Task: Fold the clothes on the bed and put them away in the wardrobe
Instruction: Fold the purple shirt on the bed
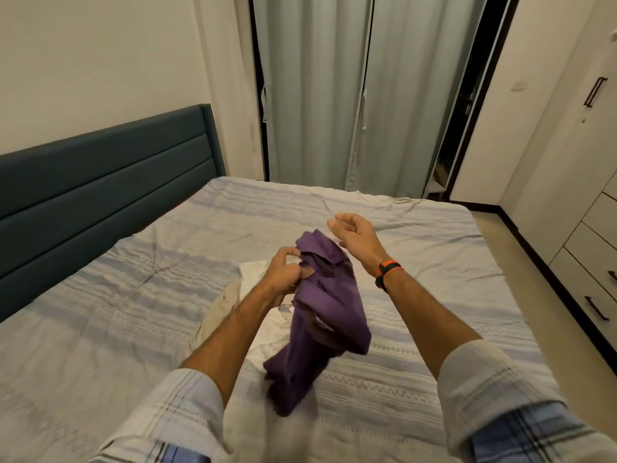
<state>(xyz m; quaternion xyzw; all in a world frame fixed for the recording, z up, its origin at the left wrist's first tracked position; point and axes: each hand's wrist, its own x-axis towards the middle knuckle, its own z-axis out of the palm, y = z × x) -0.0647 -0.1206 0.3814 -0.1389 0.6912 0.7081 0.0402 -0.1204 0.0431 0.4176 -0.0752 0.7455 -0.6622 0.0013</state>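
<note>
So the thing your next move hangs on: the purple garment (325, 315) dangles from your left hand (283, 274), long axis running from the pinch down and toward you, bunched and twisted, with its low end touching or just over the bed (434, 295), can't tell which. Left grip is pinching the cloth near its top edge. Your right hand (355, 233) is just past the garment's upper end, fingers loosely curled, holding nothing, close to the fabric but not on it. So right is the free one, and the nearest loose bit for it is that top corner right beside it. My guess is you'd grab there and spread it flat. White clothes (263, 332) and a beige piece (218, 310) lie on the bed under your left forearm. Wardrobe (581, 168) is off to your right.
</note>
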